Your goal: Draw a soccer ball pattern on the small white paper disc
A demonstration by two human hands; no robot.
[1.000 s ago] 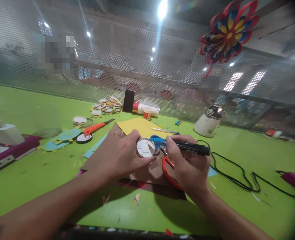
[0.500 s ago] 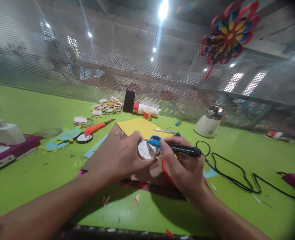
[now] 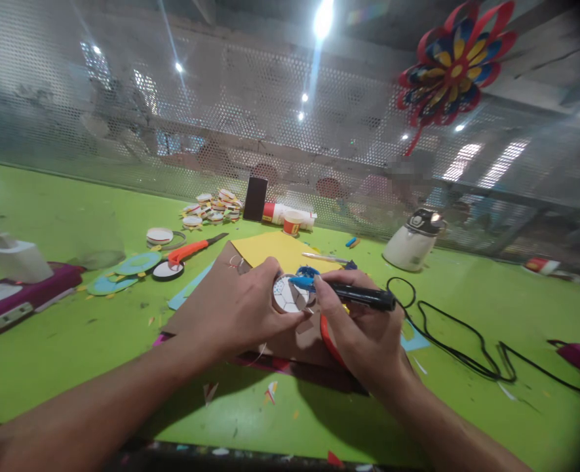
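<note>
My left hand (image 3: 235, 305) pinches a white paper disc (image 3: 288, 295) drawn with a football pattern, held just above a brown card sheet (image 3: 211, 298). My right hand (image 3: 361, 324) grips a black marker (image 3: 363, 296) with a blue tip, and the tip rests on the disc's upper right part. Red-handled scissors (image 3: 328, 337) lie under my right hand on the card. A yellow paper sheet (image 3: 274, 250) lies just behind the disc.
An orange utility knife (image 3: 191, 249), teal paper rounds (image 3: 122, 272) and a pile of small discs (image 3: 211, 206) lie to the left. A purple device (image 3: 19, 295) sits far left. A white kettle (image 3: 410, 244), a black cable (image 3: 466, 344), a dark phone (image 3: 255, 198) and glue bottle (image 3: 282, 213) stand behind.
My right hand moved the marker left, bringing its blue tip onto the disc. The left hand kept the disc almost still.
</note>
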